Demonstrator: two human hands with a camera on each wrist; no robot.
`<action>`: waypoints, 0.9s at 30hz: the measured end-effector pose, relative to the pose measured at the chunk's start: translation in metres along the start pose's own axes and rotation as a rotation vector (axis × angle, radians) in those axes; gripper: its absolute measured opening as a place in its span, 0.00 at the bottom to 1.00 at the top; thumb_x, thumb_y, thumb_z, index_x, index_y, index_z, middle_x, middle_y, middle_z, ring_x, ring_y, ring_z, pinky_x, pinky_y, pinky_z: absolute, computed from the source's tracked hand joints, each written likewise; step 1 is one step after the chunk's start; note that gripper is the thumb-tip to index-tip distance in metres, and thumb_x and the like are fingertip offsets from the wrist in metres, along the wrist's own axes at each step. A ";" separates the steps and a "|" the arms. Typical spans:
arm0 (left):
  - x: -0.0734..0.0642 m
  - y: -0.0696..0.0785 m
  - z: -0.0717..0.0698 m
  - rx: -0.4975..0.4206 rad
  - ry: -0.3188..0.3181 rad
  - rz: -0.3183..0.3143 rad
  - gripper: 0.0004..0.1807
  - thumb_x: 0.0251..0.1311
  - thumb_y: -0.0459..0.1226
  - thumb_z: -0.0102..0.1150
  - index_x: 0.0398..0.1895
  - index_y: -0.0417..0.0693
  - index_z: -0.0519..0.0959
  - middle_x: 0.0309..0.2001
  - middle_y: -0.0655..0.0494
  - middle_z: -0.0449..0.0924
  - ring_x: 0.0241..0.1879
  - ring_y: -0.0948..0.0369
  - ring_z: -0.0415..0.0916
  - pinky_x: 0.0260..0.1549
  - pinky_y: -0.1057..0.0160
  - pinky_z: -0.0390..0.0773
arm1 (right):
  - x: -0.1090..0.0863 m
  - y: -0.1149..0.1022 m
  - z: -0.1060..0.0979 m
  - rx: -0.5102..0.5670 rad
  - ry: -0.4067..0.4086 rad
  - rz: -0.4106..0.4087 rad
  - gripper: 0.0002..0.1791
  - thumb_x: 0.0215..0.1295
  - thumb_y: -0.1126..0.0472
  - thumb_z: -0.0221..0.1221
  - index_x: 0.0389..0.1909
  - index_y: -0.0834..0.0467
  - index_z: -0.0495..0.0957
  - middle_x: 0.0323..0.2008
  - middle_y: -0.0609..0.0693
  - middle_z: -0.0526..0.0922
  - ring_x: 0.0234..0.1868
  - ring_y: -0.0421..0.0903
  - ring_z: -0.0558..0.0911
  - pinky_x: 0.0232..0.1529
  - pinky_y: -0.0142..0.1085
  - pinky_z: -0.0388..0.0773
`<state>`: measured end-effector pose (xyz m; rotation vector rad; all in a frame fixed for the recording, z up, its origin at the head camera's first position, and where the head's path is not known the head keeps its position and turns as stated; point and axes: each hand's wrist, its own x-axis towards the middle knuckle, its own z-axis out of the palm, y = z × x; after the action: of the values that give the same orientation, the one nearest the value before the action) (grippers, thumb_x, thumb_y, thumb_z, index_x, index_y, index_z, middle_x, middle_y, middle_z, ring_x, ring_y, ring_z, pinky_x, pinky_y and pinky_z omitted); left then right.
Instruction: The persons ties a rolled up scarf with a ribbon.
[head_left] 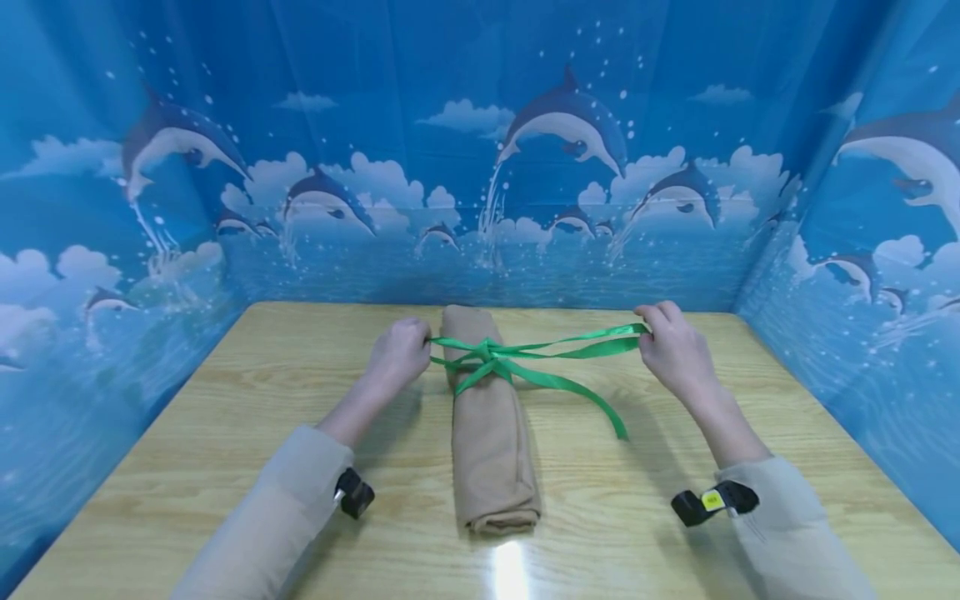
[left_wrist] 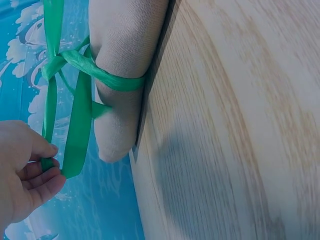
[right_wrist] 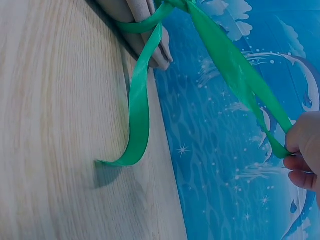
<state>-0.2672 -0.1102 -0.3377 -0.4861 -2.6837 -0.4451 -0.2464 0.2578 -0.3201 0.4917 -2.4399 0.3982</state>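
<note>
A rolled brown cloth (head_left: 491,450) lies lengthwise on the table, with a green ribbon (head_left: 566,382) tied round its far part. The ribbon's knot (head_left: 486,353) sits on top of the roll. To the left of it, my left hand (head_left: 399,350) pinches a short green loop between thumb and fingers, as the left wrist view shows. Out to the right, my right hand (head_left: 678,350) pinches the end of a longer loop, pulled out above the table. One loose ribbon tail (right_wrist: 140,117) curves down toward the tabletop on the right side.
The light wooden table (head_left: 300,367) is bounded at the back and both sides by a blue dolphin-print curtain (head_left: 465,158). A small black camera sits on each sleeve, the left one (head_left: 352,493) and the right one (head_left: 712,502). Light glares on the table's near part.
</note>
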 end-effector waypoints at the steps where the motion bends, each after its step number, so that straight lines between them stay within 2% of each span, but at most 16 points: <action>1: 0.000 0.000 0.000 0.007 0.001 -0.002 0.05 0.53 0.25 0.55 0.29 0.36 0.81 0.28 0.47 0.77 0.29 0.53 0.76 0.27 0.59 0.78 | -0.001 0.001 0.000 -0.001 0.001 0.001 0.19 0.51 0.79 0.52 0.46 0.70 0.74 0.39 0.64 0.73 0.25 0.54 0.75 0.16 0.39 0.67; 7: 0.000 0.000 -0.002 0.019 -0.018 -0.024 0.06 0.54 0.25 0.54 0.30 0.36 0.81 0.29 0.47 0.78 0.31 0.53 0.77 0.30 0.59 0.78 | -0.004 0.006 -0.003 0.001 0.009 -0.001 0.11 0.52 0.79 0.52 0.37 0.70 0.75 0.36 0.63 0.73 0.30 0.56 0.75 0.23 0.45 0.73; 11: -0.001 -0.001 -0.002 0.021 -0.024 -0.022 0.06 0.54 0.25 0.54 0.30 0.36 0.81 0.28 0.47 0.78 0.30 0.53 0.77 0.29 0.59 0.78 | -0.005 0.010 -0.003 0.006 0.028 -0.010 0.08 0.52 0.79 0.53 0.33 0.70 0.75 0.33 0.62 0.73 0.29 0.56 0.75 0.25 0.47 0.73; 16: -0.001 -0.004 -0.002 0.021 -0.011 -0.011 0.06 0.53 0.25 0.54 0.29 0.36 0.81 0.28 0.47 0.77 0.30 0.53 0.76 0.28 0.59 0.78 | -0.007 0.017 -0.003 -0.012 0.061 -0.030 0.07 0.52 0.79 0.55 0.31 0.68 0.75 0.31 0.60 0.74 0.26 0.53 0.74 0.22 0.45 0.71; 22: -0.001 -0.006 -0.002 0.018 0.009 0.000 0.06 0.53 0.24 0.54 0.29 0.35 0.82 0.28 0.47 0.78 0.30 0.52 0.76 0.29 0.58 0.78 | -0.010 0.022 -0.006 -0.074 0.089 -0.066 0.06 0.51 0.76 0.58 0.29 0.64 0.77 0.30 0.58 0.76 0.22 0.50 0.73 0.14 0.40 0.65; 27: -0.002 -0.006 -0.003 0.025 0.007 0.003 0.06 0.53 0.25 0.54 0.29 0.35 0.81 0.28 0.47 0.77 0.30 0.52 0.76 0.28 0.58 0.78 | -0.010 0.029 -0.004 -0.113 0.148 -0.150 0.06 0.49 0.76 0.61 0.28 0.64 0.77 0.28 0.58 0.78 0.18 0.50 0.73 0.11 0.38 0.62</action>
<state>-0.2676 -0.1174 -0.3376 -0.4799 -2.6778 -0.4111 -0.2494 0.2878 -0.3277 0.5710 -2.2517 0.2246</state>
